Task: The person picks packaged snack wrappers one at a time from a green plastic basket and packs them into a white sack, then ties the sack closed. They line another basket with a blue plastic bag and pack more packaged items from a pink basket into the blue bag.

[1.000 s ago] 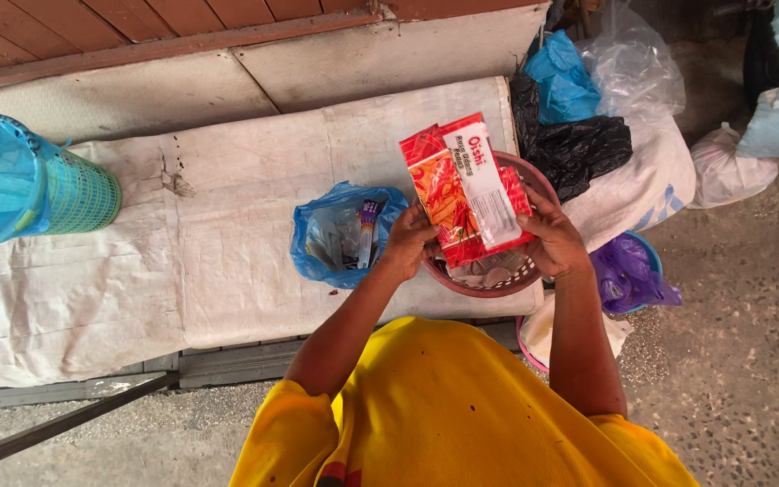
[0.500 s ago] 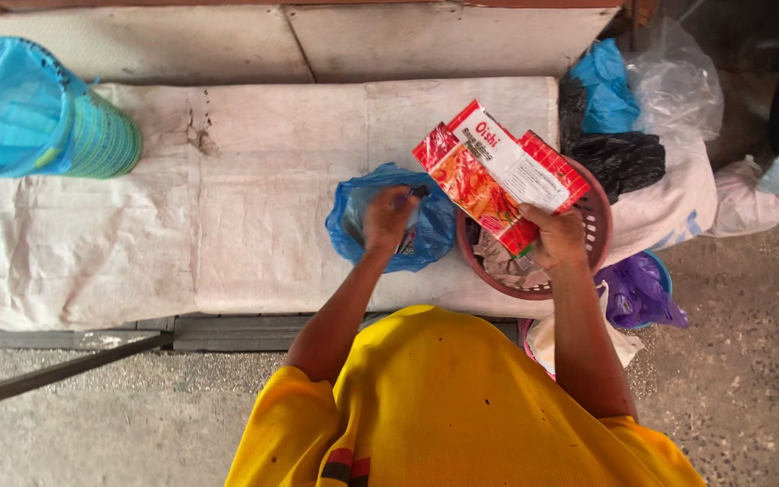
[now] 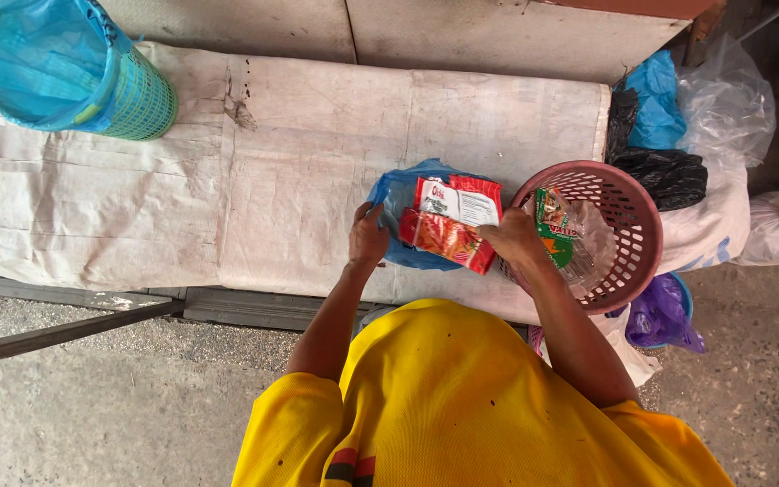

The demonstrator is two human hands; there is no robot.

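My right hand (image 3: 513,237) holds a red and white snack packet (image 3: 451,221) by its right edge, low over a blue plastic bag (image 3: 398,194) on the white sack-covered bench (image 3: 272,171). My left hand (image 3: 367,237) grips the left edge of that blue bag. Just right of my right hand stands a pink round plastic basket (image 3: 628,194) with a green and orange packet (image 3: 554,230) and clear wrappers inside.
A turquoise mesh basket (image 3: 65,68) lies on its side at the bench's far left. Blue (image 3: 655,95), black (image 3: 669,176) and clear (image 3: 723,104) plastic bags pile up at the bench's right end. A purple bag (image 3: 660,316) sits on the ground below the pink basket.
My right hand has lowered the red packet from above the pink basket down to the left, onto the blue bag. My left hand stays at the bag's edge.
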